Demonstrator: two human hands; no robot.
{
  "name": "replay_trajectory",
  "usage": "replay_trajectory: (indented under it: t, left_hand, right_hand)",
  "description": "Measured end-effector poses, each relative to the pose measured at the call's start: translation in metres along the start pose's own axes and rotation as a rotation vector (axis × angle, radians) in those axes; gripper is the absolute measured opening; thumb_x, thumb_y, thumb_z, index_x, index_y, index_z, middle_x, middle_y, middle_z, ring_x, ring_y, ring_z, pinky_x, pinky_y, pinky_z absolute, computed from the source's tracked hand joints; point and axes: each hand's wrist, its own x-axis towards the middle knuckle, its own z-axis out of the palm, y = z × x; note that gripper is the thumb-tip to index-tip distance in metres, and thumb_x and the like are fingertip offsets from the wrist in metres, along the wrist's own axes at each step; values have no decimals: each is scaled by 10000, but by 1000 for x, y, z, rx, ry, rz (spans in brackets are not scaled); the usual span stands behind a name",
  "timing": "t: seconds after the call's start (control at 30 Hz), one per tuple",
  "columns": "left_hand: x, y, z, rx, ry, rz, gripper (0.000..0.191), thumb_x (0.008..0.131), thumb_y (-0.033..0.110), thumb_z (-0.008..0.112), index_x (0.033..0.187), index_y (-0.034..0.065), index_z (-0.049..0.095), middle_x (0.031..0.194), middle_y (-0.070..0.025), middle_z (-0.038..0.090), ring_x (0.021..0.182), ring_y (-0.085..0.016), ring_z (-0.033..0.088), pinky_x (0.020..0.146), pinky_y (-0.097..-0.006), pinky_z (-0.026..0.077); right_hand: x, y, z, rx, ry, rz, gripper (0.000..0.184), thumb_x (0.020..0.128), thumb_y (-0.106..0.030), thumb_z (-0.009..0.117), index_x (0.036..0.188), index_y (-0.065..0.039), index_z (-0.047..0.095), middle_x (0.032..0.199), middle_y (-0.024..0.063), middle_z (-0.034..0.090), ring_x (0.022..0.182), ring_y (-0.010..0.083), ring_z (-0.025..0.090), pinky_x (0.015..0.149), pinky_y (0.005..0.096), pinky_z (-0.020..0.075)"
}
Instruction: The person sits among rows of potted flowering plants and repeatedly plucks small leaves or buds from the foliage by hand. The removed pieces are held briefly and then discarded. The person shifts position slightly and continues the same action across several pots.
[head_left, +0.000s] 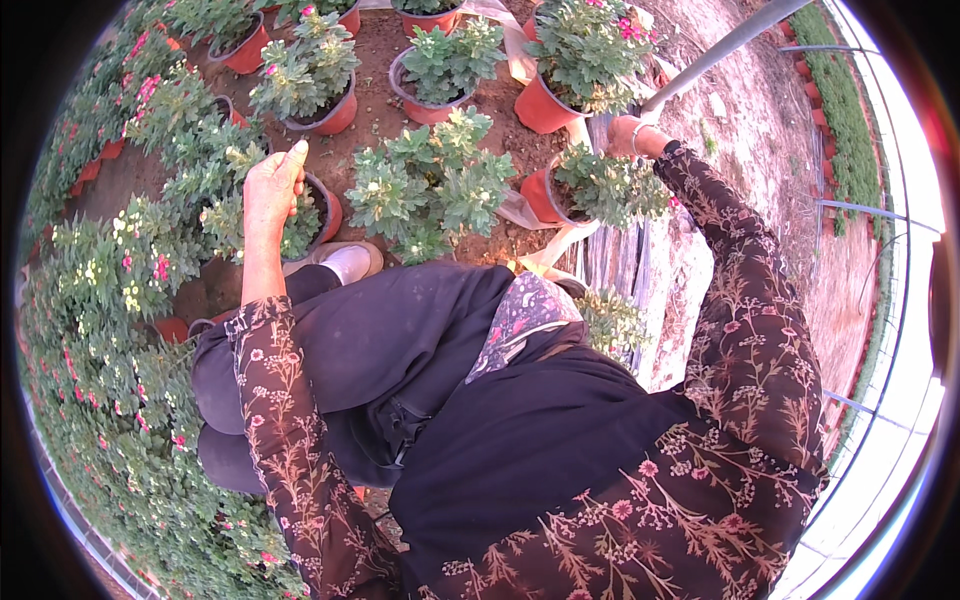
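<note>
My left hand (274, 191) is raised over a potted plant (301, 229) on my left, thumb laid against curled fingers. Nothing shows in its grip, though something tiny could be hidden there. My right hand (630, 137), a bracelet at its wrist, is at the lower end of a grey metal pole (720, 52), above a tilted red pot (541, 196) of leafy green growth. Whether its fingers grasp anything cannot be made out. Between my hands, closer to my knees, stands a bushy plant (431, 184) with pale buds, its pot hidden by leaves.
More red pots stand ahead on bare soil (367, 97), one with pink flowers (634, 30). Dense flowering plants (112, 360) fill the left side. Crumpled plastic sheeting (615, 259) edges the bed on the right. My shoe (352, 261) rests close to the pots.
</note>
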Motion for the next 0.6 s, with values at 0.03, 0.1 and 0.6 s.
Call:
replay_trajectory:
  t: [0.03, 0.1, 0.6]
  left_hand:
    - [0, 0, 0, -2, 0, 0, 438, 828, 455, 589, 598, 93, 499, 521, 26, 454, 400, -52, 376, 378, -206, 310]
    - [-1, 0, 0, 0, 2, -2, 429, 836, 444, 586, 601, 98, 492, 525, 29, 448, 395, -46, 367, 373, -199, 303]
    - [0, 0, 0, 20, -8, 15, 461, 813, 477, 593, 601, 76, 513, 517, 17, 465, 416, -67, 395, 388, -224, 322]
  right_hand:
    - [1, 2, 2, 130, -2, 4, 236, 736, -179, 605, 680, 50, 602, 604, 109, 611, 478, 200, 606, 456, 301, 509]
    - [3, 8, 5, 377, -26, 49, 181, 740, -124, 575, 698, 50, 606, 622, 99, 618, 469, 187, 594, 452, 296, 507]
    - [11, 38, 34, -109, 214, -125, 233, 584, -246, 698, 727, -65, 670, 677, 119, 640, 653, 269, 624, 608, 373, 495]
